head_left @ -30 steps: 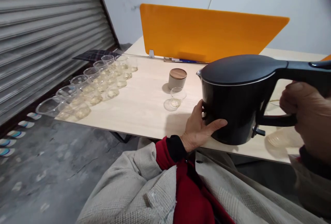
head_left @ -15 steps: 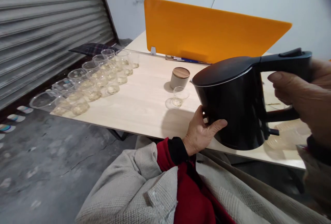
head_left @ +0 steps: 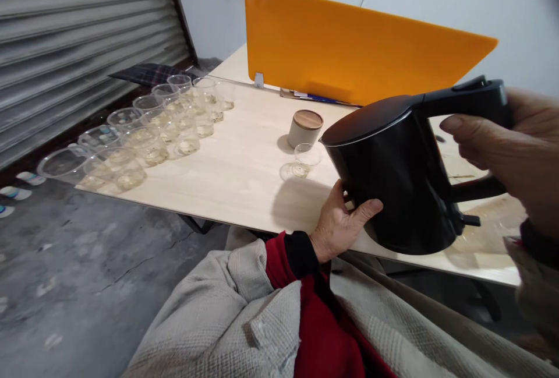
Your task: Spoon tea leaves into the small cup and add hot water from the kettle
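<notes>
A black electric kettle [head_left: 393, 174] is tilted with its spout toward the left, above the near edge of a light wooden table [head_left: 236, 174]. My right hand [head_left: 506, 151] grips its handle at the right. My left hand [head_left: 340, 223] presses against the kettle's lower left side, fingers wrapped around the body. A small clear glass [head_left: 305, 159] stands just left of the spout, with a round beige jar with a wooden lid [head_left: 304, 128] behind it.
Several clear plastic cups [head_left: 144, 133] holding a little pale liquid stand in rows along the table's left edge. An orange divider panel [head_left: 362, 52] stands at the back. More clear cups [head_left: 489, 232] sit behind the kettle at right. A metal roller shutter [head_left: 65, 34] is on the left.
The kettle has tipped further, spout going down to the left and handle rising. My right hand rose with the handle; my left hand stayed on the kettle's side.
</notes>
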`<state>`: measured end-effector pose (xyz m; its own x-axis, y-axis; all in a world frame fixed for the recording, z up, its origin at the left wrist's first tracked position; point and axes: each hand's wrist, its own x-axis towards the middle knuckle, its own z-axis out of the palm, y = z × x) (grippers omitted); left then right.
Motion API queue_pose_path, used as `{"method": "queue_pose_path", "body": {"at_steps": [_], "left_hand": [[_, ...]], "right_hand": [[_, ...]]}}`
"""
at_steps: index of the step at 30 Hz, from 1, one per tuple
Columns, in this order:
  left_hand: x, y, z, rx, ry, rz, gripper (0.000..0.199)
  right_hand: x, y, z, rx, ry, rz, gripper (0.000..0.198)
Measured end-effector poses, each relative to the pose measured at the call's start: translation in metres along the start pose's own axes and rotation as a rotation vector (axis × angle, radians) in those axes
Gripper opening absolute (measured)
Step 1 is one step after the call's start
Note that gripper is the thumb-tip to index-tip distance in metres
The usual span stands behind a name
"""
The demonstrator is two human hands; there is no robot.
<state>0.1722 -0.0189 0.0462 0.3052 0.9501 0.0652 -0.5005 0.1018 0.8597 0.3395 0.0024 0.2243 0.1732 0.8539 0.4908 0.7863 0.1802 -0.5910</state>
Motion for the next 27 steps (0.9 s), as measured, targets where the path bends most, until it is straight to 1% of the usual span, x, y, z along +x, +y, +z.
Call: {"method": "queue_pose_path", "body": {"at_steps": [3, 8, 14, 18, 21, 25, 27], "left_hand": [[0.001, -0.002, -0.001, -0.007, -0.007, 0.000, 0.077], [0.003, -0.004, -0.002, -0.021, -0.004, 0.007, 0.079], [0.003, -0.004, -0.003, -0.017, 0.009, 0.014, 0.079], [0.003, -0.005, -0.003, -0.022, 0.016, 0.019, 0.081], [0.003, -0.006, -0.004, -0.016, 0.014, 0.021, 0.080], [0.003, -0.006, -0.004, 0.010, 0.031, 0.038, 0.076], [0.003, -0.005, -0.004, 0.009, 0.033, 0.035, 0.075]], "right_hand": [[0.004, 0.001, 0.001, -0.169, -0.050, -0.039, 0.041], [0.007, -0.002, 0.001, -0.238, -0.055, -0.016, 0.039], [0.000, -0.031, 0.010, -0.258, -0.055, 0.054, 0.028], [0.000, -0.043, 0.014, -0.280, -0.063, 0.094, 0.027], [0.002, -0.041, 0.014, -0.273, -0.076, 0.094, 0.028], [0.004, -0.033, 0.014, -0.252, -0.076, 0.040, 0.031], [0.006, -0.031, 0.015, -0.244, -0.089, 0.044, 0.030]]}}
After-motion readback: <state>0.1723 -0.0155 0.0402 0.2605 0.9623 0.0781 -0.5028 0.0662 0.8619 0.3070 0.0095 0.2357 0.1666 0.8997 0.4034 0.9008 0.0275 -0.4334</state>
